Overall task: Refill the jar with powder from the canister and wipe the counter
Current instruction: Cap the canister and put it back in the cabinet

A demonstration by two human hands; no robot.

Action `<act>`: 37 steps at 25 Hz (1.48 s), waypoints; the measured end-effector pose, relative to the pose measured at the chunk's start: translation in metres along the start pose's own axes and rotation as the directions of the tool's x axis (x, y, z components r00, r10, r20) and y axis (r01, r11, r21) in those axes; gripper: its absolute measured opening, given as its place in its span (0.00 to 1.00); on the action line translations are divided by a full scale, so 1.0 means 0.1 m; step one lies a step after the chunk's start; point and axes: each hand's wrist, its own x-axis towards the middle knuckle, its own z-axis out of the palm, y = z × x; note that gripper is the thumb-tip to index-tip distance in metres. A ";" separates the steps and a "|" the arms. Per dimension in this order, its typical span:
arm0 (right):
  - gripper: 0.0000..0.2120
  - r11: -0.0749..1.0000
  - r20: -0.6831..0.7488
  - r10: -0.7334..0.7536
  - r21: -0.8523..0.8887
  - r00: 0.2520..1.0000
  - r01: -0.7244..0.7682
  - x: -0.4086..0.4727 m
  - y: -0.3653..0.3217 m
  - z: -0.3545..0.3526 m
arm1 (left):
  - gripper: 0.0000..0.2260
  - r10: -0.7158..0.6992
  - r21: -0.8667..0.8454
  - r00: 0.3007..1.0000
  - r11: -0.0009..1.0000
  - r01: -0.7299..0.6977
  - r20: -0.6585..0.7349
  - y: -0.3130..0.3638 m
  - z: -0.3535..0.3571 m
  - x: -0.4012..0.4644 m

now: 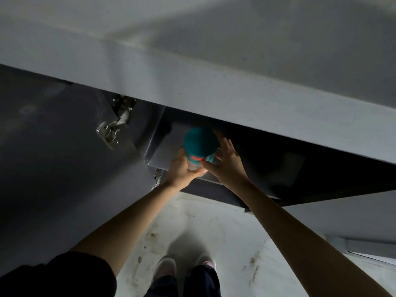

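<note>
The open cupboard door (53, 146) fills the left of my view, dark grey, with a metal hinge (113, 127) at its upper edge and a second hinge (157, 179) lower down near the cupboard's corner. Just right of that, my left hand (182, 170) reaches up and forward, fingers and thumb curled round the clear lower body of the container (200, 150), gripping it from below and from the left. The container has a teal lid (200, 141) with a small red mark on its rim; it sits at the mouth of the cupboard, right under the pale counter edge (214, 91) that runs across the view. My right hand (229, 163) is on the container's right side, thumb pressed against the rim of the lid and fingers spread loosely up the side, touching rather than wrapping it. Right of my hands the cupboard interior (300, 163) is dark. Below, near me, my two shoes (165, 269) stand on the pale, stained floor (225, 232).
</note>
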 end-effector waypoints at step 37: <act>0.15 0.933 0.291 -0.059 -0.325 0.955 0.157 -1.21 -2.29 -3.08 | 0.13 0.165 0.420 0.944 0.864 -0.279 0.287 3.66 -1.74 -1.12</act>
